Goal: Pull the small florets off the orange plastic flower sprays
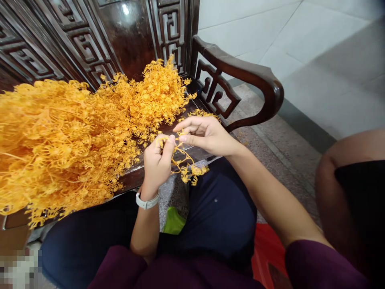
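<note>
My left hand (157, 160) is closed around a small orange plastic sprig (184, 165) with thin branching stems, which dangles below my fingers. My right hand (204, 134) pinches the top of the same sprig with thumb and forefinger, close against my left thumb. Both hands hover over the front edge of a dark carved wooden bench (168, 48). A big heap of the same orange plastic sprigs (69, 136) covers the bench seat to the left of my hands. A white band sits on my left wrist.
The bench's curved armrest (240, 72) rises just beyond my right hand. My dark-trousered knees are below, with a green object (173, 222) and a red one (266, 251) near the floor. Another person's knee (345, 188) is at the right. Pale floor tiles lie beyond.
</note>
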`<state>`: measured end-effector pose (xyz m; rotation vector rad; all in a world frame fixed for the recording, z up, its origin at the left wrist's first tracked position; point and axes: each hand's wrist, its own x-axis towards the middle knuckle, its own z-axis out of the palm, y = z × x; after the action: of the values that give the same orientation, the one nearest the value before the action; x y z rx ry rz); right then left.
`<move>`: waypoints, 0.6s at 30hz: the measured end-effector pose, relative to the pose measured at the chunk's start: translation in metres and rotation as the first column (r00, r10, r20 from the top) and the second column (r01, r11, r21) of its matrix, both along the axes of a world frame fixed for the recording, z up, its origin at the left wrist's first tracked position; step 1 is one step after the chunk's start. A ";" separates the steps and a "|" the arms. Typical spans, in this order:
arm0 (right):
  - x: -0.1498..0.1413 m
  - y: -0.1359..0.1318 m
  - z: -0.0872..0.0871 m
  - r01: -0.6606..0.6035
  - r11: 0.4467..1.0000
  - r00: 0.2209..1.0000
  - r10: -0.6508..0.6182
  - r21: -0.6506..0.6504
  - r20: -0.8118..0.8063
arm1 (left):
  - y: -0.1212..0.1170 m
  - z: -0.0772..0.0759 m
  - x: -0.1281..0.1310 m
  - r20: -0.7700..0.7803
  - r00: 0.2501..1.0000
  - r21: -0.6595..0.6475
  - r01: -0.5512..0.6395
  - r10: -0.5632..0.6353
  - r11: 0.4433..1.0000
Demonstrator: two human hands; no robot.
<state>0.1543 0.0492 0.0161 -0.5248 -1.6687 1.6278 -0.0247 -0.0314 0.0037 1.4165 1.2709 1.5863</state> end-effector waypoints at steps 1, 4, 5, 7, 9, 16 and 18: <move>0.000 0.000 0.000 -0.026 1.000 1.000 0.026 0.006 0.010 | -0.001 0.000 0.000 0.027 1.000 -0.010 0.008 -0.008 1.000; 0.001 0.000 0.002 -0.098 0.995 0.995 0.097 0.030 0.017 | -0.003 -0.001 -0.001 0.186 0.979 -0.083 0.098 -0.081 0.992; 0.001 0.000 0.003 -0.124 0.992 0.992 0.124 0.037 0.007 | -0.004 -0.001 -0.001 0.271 0.956 -0.105 0.149 -0.116 0.983; 0.001 -0.002 0.005 -0.197 0.980 0.979 0.199 0.033 -0.039 | -0.005 -0.002 0.000 0.454 0.870 -0.126 0.278 -0.194 0.952; 0.000 -0.004 0.007 -0.280 0.960 0.955 0.280 0.011 -0.095 | -0.007 -0.002 0.001 0.597 0.755 -0.111 0.414 -0.273 0.903; -0.006 -0.008 0.004 -0.401 0.915 0.895 0.382 -0.039 -0.230 | -0.011 -0.002 0.011 0.719 0.601 -0.050 0.547 -0.349 0.836; -0.008 -0.008 0.001 -0.420 0.907 0.883 0.399 -0.036 -0.248 | -0.012 -0.003 0.013 0.734 0.581 -0.041 0.555 -0.352 0.831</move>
<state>0.1461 0.0413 0.0176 -0.0049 -1.6040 1.9866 -0.0112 -0.0432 0.0012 0.7302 0.5452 1.3084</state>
